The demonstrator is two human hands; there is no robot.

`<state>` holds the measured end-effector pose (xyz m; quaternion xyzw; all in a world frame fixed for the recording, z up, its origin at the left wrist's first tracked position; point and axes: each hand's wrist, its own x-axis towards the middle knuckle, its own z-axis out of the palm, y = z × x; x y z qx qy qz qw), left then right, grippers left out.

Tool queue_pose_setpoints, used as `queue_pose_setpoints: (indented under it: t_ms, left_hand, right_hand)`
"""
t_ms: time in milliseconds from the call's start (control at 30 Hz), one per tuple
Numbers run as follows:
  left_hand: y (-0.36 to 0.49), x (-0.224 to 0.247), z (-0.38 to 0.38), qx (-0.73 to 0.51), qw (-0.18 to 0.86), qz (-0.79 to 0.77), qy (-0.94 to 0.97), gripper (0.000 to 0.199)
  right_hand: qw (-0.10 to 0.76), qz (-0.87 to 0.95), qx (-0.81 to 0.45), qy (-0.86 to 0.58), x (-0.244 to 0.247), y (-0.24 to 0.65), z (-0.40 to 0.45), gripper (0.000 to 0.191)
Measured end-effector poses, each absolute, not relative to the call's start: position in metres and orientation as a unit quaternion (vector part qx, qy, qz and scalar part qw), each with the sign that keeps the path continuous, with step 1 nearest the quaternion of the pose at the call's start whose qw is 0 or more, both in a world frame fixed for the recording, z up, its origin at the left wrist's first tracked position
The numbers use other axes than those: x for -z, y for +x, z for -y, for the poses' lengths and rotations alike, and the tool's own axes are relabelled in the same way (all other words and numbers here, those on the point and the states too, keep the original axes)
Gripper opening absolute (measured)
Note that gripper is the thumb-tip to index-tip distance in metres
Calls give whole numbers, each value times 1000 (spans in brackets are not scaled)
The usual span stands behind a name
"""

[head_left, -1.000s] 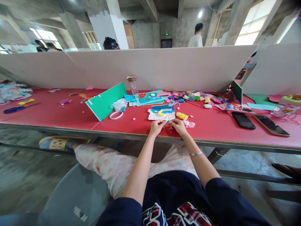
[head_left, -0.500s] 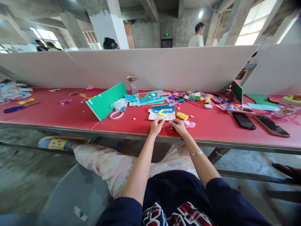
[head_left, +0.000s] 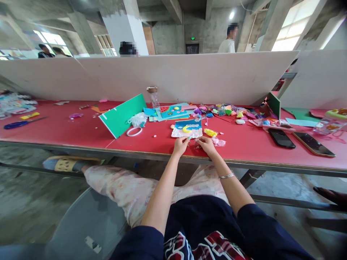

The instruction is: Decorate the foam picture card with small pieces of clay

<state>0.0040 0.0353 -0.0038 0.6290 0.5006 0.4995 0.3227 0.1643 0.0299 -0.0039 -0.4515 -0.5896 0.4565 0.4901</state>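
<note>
Just past my fingers lies a small blue picture card [head_left: 193,124] with a yellow crescent moon [head_left: 186,129] and a bumpy white-pink lower border. My left hand [head_left: 181,145] is closed at the card's front edge, fingertips pinched, with a speck of light green at them. Opposite it, my right hand [head_left: 205,144] is also pinched; whatever sits between its fingertips is too small to make out. Beside the right hand are a pink plastic wrapper [head_left: 218,141] and a yellow packet of clay [head_left: 210,132].
A green board [head_left: 123,116] leans at the left, near a white ring [head_left: 134,131]. Colourful clay packets [head_left: 230,111] and stacked cards [head_left: 173,112] lie behind. Two phones [head_left: 282,138] rest at right; a screwdriver [head_left: 18,124] is far left. A pale partition [head_left: 173,77] stands behind the table.
Both hands stay almost where they were, with only slight finger movement. In the background, a person behind the partition has turned or shifted the head a little.
</note>
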Motion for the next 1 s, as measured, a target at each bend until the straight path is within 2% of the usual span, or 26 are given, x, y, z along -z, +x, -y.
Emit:
queue_pose_setpoints:
  t_ms: [167,333,567,1000]
  left_hand:
    - [4,2,-33,-486,333,-494,640,22]
    - [4,-1,-30,-473,325,-506,644,34]
    - [3,2,-33,-483,337,-497,637,18]
    - [4,4,-35,-487,336,-484,645,11]
  right_hand:
    - [493,585,-463,-448,3,163,-29,24]
    - [492,587,-460,-448,3,164,-30,24]
    - [493,587,-461,-448,1,162,-27,22]
    - [492,587,-465,-444,0,162,-26,19]
